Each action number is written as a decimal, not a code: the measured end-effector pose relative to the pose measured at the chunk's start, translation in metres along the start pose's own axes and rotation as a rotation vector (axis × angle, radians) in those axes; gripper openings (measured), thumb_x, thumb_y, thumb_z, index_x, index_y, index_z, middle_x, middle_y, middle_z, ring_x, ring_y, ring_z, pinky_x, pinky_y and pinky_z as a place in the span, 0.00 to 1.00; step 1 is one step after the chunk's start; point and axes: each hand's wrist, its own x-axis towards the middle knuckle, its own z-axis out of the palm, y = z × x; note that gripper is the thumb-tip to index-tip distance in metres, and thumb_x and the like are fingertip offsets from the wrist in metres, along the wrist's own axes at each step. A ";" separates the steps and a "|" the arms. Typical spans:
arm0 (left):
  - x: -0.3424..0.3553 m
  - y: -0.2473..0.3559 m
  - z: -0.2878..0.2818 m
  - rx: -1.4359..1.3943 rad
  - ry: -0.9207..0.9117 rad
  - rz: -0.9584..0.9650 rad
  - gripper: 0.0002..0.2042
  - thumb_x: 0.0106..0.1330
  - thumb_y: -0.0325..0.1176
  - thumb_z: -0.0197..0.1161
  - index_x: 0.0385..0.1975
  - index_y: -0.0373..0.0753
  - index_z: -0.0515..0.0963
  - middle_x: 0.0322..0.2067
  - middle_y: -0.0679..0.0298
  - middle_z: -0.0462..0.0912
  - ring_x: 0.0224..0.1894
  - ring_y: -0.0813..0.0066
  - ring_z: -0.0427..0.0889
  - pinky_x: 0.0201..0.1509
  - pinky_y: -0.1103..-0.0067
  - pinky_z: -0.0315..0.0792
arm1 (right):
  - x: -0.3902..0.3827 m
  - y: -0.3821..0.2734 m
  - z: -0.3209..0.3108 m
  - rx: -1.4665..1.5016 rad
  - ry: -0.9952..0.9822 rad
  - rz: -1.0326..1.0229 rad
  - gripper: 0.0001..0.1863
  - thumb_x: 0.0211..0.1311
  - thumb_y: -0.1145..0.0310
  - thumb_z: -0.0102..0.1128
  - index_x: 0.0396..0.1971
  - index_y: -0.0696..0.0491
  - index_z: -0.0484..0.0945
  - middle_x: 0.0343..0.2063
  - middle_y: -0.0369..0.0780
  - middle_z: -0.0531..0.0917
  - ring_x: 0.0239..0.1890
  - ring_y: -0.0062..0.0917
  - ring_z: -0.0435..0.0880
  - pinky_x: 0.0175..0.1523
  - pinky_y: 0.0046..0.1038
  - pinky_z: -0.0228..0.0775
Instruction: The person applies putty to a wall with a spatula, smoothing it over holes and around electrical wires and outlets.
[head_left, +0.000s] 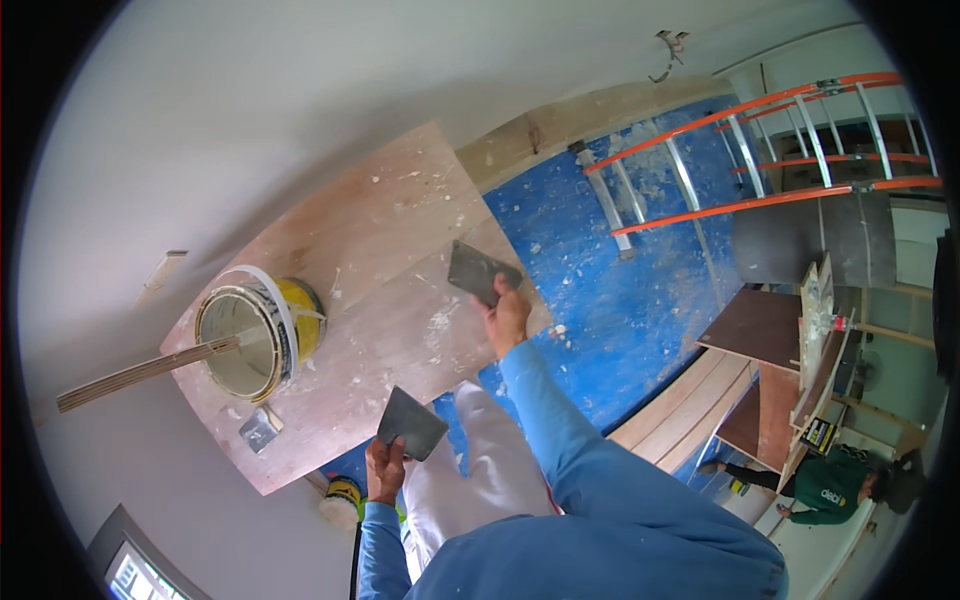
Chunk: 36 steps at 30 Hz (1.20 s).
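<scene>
My left hand (pixel 385 470) grips a dark, flat, squarish putty spreader (pixel 415 424), its blade tilted up above my white trousers. In my right hand (pixel 507 316) is a second dark putty spreader (pixel 470 268), held over the far right part of a worn plywood board (pixel 385 215). The spreaders are apart from each other. A yellow bucket (pixel 302 312) with a pale handle stands on the board to the left. A wooden stick (pixel 150 374) leans out over its rim. Near the bucket lies another putty knife (pixel 262 429) with a wide grey blade.
Blue, putty-spattered floor covering (pixel 590 270) lies right of the board. An orange ladder (pixel 740 205) stretches across the upper right. At lower right are wooden panels (pixel 745 325) and a person in a green top (pixel 835 490). A smaller bucket (pixel 341 503) stands below the board.
</scene>
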 end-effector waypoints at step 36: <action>0.111 0.083 0.129 1.195 -0.604 -0.091 0.44 0.61 0.34 0.54 0.73 0.62 0.35 0.41 0.44 0.82 0.44 0.45 0.82 0.52 0.57 0.72 | 0.053 -0.006 0.086 -0.095 -0.124 -0.013 0.14 0.64 0.68 0.61 0.48 0.54 0.74 0.39 0.40 0.81 0.39 0.31 0.83 0.42 0.37 0.82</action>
